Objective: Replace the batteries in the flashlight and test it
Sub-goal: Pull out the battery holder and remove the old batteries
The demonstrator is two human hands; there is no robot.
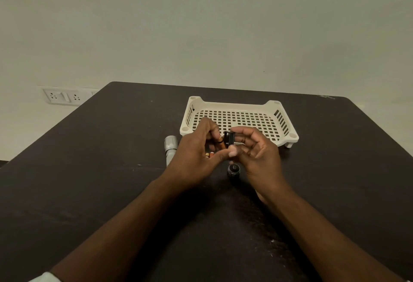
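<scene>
Mid-swap, judging by the layout: flashlight is apart, nothing reassembled, test not yet possible. Landmark is the black battery holder point(230, 140), held above the dark worktop point(89, 181). Nearest, just below the holder, the black end cap point(233, 170) stands on the worktop. Right hand point(257, 154) pinches the holder; left hand point(196, 154) pinches an orange battery point(221, 143) against the holder's left side, with more batteries point(209, 154) tucked in its palm. Left of the holder, the silver flashlight body point(171, 147) lies partly hidden by that hand. Beyond the holder, the cream basket point(271, 105) shows nothing inside where visible.
</scene>
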